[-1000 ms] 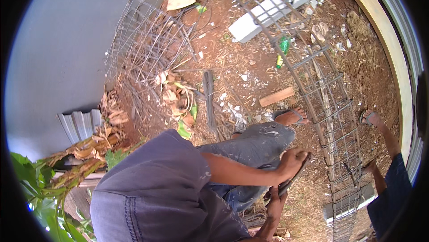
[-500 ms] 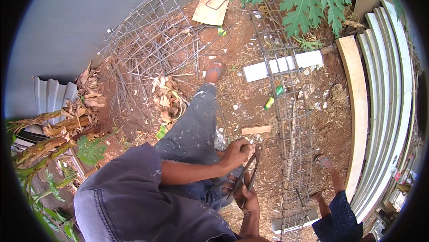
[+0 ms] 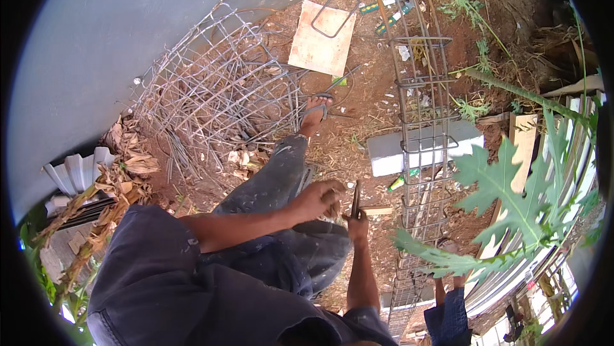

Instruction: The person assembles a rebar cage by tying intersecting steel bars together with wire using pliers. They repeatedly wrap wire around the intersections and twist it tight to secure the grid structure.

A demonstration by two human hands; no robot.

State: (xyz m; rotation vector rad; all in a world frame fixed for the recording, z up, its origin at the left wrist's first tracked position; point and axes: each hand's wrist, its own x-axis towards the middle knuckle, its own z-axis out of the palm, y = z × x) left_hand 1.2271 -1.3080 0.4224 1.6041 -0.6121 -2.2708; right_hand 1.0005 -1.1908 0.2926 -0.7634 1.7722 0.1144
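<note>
Your right hand point(image 3: 358, 223) gripped the pliers point(image 3: 355, 200) upright; your left hand point(image 3: 318, 197), fingers curled, touched them, beside the rebar cage point(image 3: 422, 148).

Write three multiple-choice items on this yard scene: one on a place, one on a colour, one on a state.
1. Where does the square board lie?
A. on the soil by the grey wall
B. on the rebar cage
C. on the person's lap

2. What colour is the block under the rebar cage?
A. red
B. pale grey
C. black

3. What does the right hand do?
A. hangs empty
B. grips a dark slim tool
C. rests on the block

Key: 1 A, the board lies flat on the dirt near the wall; 2 B, the block is whitish grey; 3 B, the fingers close round the tool beside the left hand.
</note>
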